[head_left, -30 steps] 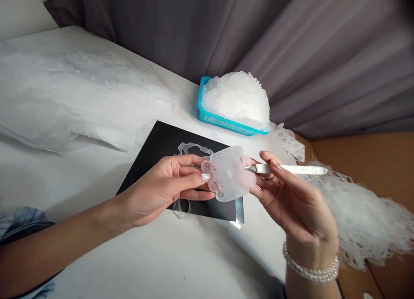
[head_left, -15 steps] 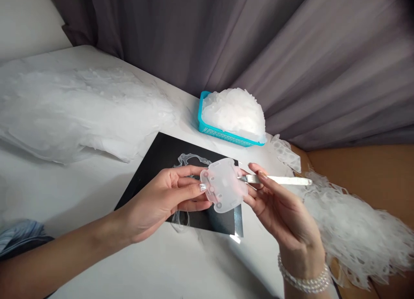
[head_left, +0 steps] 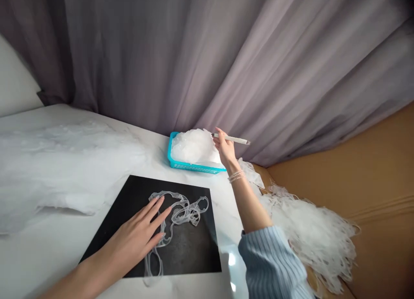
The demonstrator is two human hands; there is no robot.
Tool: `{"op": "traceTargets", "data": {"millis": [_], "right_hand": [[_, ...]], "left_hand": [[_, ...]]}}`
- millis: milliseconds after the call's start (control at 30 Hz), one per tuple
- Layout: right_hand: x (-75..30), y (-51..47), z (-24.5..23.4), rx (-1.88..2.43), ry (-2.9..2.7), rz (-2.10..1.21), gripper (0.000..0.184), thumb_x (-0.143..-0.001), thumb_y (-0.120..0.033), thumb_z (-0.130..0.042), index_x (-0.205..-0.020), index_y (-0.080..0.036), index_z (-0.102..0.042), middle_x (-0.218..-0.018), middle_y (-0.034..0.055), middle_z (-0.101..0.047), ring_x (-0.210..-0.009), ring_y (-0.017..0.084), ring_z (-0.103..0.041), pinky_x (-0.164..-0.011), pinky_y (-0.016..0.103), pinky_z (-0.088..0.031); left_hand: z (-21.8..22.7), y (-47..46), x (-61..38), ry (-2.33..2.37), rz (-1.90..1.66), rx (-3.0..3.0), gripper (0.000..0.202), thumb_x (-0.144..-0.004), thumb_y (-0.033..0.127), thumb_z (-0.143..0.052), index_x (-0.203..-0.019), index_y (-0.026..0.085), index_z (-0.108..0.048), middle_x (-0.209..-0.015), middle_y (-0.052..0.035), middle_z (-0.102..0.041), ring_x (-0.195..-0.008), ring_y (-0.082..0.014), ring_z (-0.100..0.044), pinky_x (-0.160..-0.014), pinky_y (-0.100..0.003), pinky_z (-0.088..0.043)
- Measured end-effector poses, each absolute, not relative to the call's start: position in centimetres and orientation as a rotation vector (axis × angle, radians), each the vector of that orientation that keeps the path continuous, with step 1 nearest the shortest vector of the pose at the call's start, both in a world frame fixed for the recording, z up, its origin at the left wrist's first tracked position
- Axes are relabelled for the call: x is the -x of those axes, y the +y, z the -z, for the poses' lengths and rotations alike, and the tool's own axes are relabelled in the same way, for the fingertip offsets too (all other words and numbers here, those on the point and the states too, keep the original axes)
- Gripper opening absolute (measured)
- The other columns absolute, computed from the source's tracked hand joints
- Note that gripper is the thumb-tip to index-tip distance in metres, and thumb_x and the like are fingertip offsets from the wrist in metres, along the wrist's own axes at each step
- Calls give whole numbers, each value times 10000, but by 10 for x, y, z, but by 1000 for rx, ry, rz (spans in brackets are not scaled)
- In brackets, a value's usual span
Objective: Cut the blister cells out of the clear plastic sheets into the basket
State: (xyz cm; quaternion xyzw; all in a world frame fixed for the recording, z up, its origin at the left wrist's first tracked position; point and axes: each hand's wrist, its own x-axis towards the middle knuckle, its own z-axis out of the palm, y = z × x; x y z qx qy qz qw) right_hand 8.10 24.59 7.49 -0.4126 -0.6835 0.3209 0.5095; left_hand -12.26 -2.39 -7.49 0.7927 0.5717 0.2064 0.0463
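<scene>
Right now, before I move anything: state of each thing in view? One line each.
left hand: open, fingers spread, resting on the black mat, beside the strip
black mat: lying flat
translucent strip: loose, looped and tangled on the mat
right hand: raised at the basket's end, pinching the tool
slim metal tool: held nearly level
cyan plastic basket: upright, overfilled
translucent pieces: heaped above the rim
lacy white scrap: loose pile, trailing over cardboard

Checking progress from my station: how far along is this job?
Done: the blue basket is heaped with translucent pieces, and lacy white offcuts lie at the right. In hand: the right hand holds a white-handled craft knife beside the heap; the left hand rests on clear strips on a black mat. Left: a large translucent pile lies on the table.
</scene>
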Motion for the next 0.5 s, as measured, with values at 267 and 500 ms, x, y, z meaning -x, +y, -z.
{"op": "traceTargets", "data": {"millis": [267,500], "right_hand": [[-114,182,-61,1049,-1726,-802,546,-941,-672,-191,-1104,-244,-489,-897,65,-707,-856,190,-699,-781,329,-525],[-92,80,6,1074,-2290,-831,433,-668,-511,-790,-829,-229,-504,-698,-13,-593,-635,192,-588,-635,298,-420]], "left_hand": [[62,-17,126,1606,-712,-2403,347,-974,220,-409,-1217,214,-657,-1329,-83,-632,-1335,-249,-493,-1139,-450,-397],[40,-4,129,1590,-766,-2282,289,-964,258,-411,-919,214,-692,-1079,-60,-717,-1070,-229,-646,-958,-364,-519]]}}
